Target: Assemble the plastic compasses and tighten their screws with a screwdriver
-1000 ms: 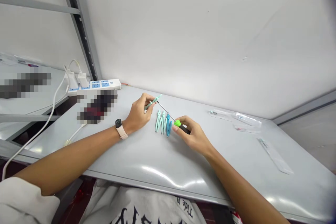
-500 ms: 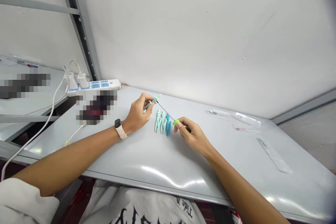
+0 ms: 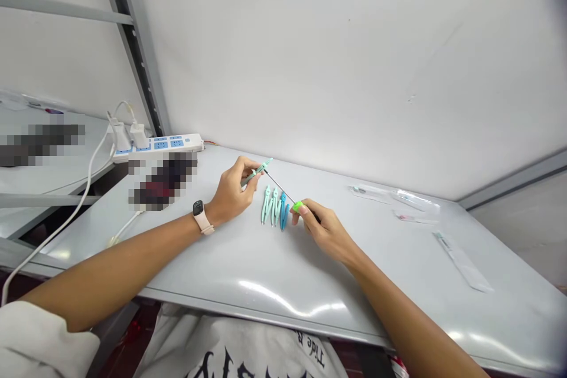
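Observation:
My left hand pinches a mint-green drawing compass a little above the grey table. My right hand grips a screwdriver by its green and black handle. Its thin metal shaft points up-left and its tip meets the compass in my left hand. Between my hands, several mint and blue compasses lie side by side on the table. A watch with a pale strap is on my left wrist.
A white and blue power strip with plugged chargers and white cables sits at the back left beside a grey metal upright. Clear plastic packets and a long one lie on the right. A white wall stands behind.
My right hand's fingers have shifted on the screwdriver handle, covering more of it and rolling slightly left. My left hand and the compass have stayed in place.

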